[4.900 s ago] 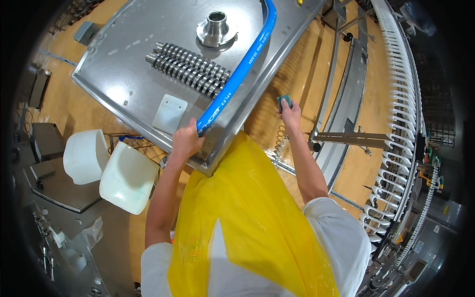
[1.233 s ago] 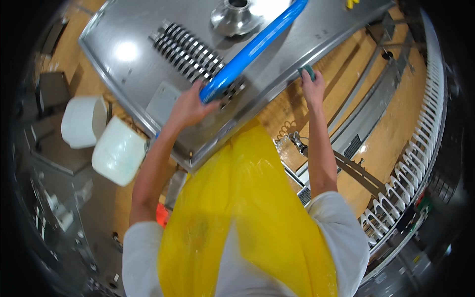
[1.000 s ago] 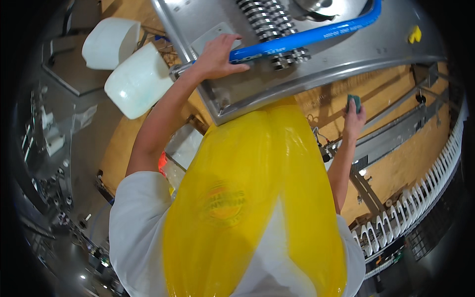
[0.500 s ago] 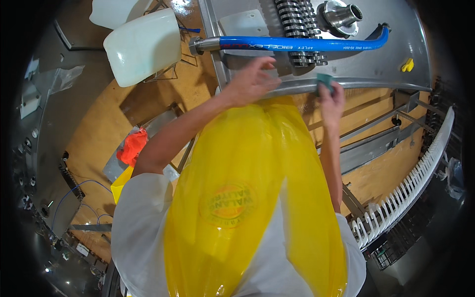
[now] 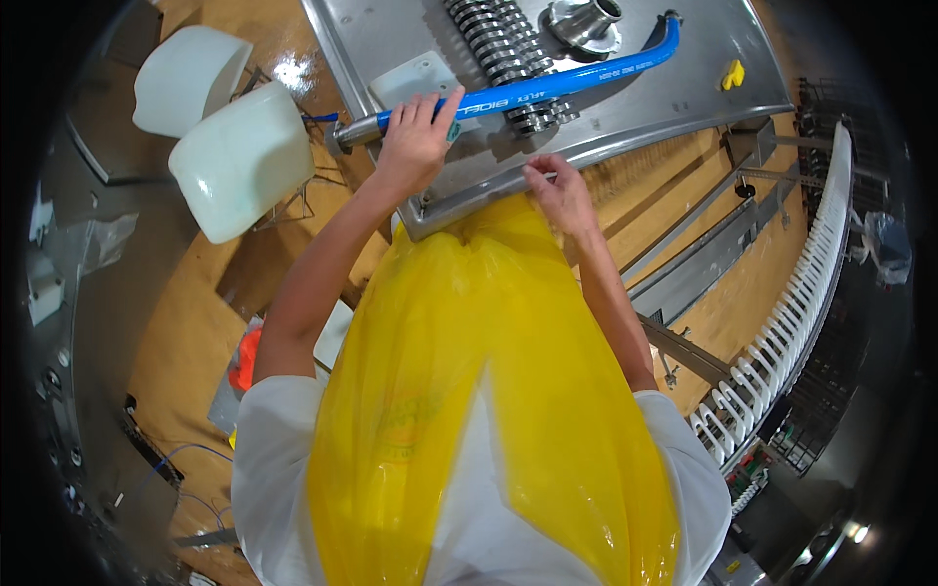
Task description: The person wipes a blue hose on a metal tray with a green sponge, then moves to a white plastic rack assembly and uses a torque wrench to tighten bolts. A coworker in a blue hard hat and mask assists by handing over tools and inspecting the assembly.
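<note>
Far left: two white plastic shells (image 5: 241,161), side by side. Next, the metal end fitting (image 5: 354,135) of the blue hose (image 5: 586,78) juts past the edge of the steel table (image 5: 674,105); the hose runs rightward across the near ends of two ringed metal shafts (image 5: 496,54). Left hand (image 5: 414,146) lies over the hose by this fitting, fingers extended, slightly spread; cannot tell whether they grip. Teal pad (image 5: 454,131) partly visible beside its thumb side. Right hand (image 5: 565,200) at table edge: fingers loosely curled, partly open, apparently empty. Farther right: yellow piece (image 5: 733,75) on table.
</note>
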The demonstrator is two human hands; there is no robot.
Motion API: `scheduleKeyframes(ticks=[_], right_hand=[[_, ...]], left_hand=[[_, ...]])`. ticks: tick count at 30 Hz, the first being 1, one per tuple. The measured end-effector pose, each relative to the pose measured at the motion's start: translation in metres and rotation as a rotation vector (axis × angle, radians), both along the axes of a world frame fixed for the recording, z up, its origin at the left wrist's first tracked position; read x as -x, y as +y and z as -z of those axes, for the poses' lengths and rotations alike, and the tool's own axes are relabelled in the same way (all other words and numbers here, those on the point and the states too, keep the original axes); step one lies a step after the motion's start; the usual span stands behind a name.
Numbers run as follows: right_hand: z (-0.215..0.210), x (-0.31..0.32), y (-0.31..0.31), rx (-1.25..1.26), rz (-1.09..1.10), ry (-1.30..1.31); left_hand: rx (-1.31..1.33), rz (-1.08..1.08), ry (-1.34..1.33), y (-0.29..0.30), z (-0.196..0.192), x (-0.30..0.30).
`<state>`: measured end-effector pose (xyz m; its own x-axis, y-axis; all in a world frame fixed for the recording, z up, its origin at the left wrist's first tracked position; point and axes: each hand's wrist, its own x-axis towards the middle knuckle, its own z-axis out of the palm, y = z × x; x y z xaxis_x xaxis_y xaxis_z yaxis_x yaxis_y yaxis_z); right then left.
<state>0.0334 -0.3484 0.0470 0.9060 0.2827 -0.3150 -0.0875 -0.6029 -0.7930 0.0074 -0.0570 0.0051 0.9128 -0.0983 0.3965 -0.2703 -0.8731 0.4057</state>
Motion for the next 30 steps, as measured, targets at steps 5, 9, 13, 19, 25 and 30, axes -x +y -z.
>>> scheduleKeyframes(ticks=[5,9,13,19,25,30], right_hand=[[0.011,0.023,-0.014,-0.046,-0.059,-0.003],[-0.008,0.029,-0.026,-0.006,0.002,0.04],[-0.02,0.027,-0.023,-0.295,0.149,0.118],[-0.001,0.013,0.017,-0.587,0.182,-0.105],[-0.008,-0.003,-0.002,-0.582,0.55,0.019],[0.014,-0.024,-0.051,-0.477,0.631,0.055]], left_hand=[[-0.13,0.037,0.447,-0.012,-0.016,-0.046],[0.261,0.051,0.38,0.007,-0.013,-0.062],[0.651,-0.097,0.61,-0.032,-0.06,-0.039],[0.829,0.383,0.74,-0.084,-0.073,-0.033],[0.014,0.082,0.065,-0.059,-0.045,-0.071],[-0.035,0.184,0.417,-0.049,-0.01,-0.114]])
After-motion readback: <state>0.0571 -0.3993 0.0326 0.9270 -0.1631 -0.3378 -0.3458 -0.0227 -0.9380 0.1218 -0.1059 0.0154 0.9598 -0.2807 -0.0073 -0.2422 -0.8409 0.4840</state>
